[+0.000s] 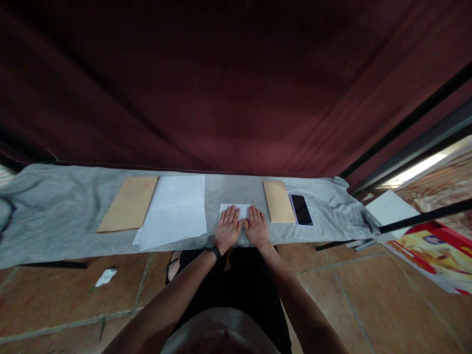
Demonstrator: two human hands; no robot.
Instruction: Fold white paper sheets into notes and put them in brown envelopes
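Note:
My left hand (227, 227) and my right hand (256, 225) lie flat side by side, fingers stretched out, pressing on a small folded white sheet (243, 209) on the grey cloth (55, 216). Most of that sheet is hidden under my palms. A stack of white paper (177, 209) lies to the left of my hands. Beyond it sits a large brown envelope (129, 202). A narrower brown envelope (278, 200) lies just right of my right hand, with a dark phone (301, 210) beside it. A dark watch (213, 250) is on my left wrist.
A dark red curtain (228, 88) hangs behind the cloth-covered surface. Tiled floor (368, 305) lies below, with a scrap of white paper (106, 277) on it. At the right are a white sheet (387, 206), a black bar (427, 215) and a red and yellow printed box (435, 250).

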